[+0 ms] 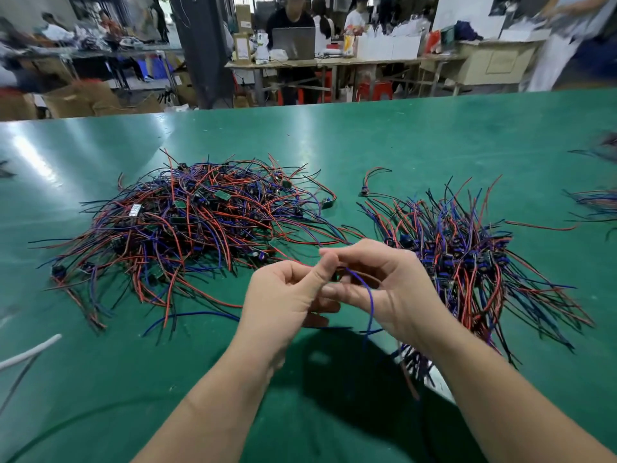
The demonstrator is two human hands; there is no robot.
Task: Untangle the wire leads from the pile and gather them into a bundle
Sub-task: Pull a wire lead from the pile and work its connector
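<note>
While both hands pinch one blue wire [370,297], left hand [283,302] and right hand [384,289] meeting fingertip to fingertip, the tangled pile [187,235] beyond the left fingers looks largely unsorted; the gathered bundle [467,262] lies past the right fingers.

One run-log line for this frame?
step: untangling | left hand: pinches blue lead | right hand: pinches same lead | tangled pile: table left | gathered bundle: table right

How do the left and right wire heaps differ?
The left heap of red, blue and black wire leads is tangled, looping randomly; the right heap lies combed, fanning outward. Small components scatter through the left heap but cluster centrally in the right heap. Both rest on the green table.
</note>
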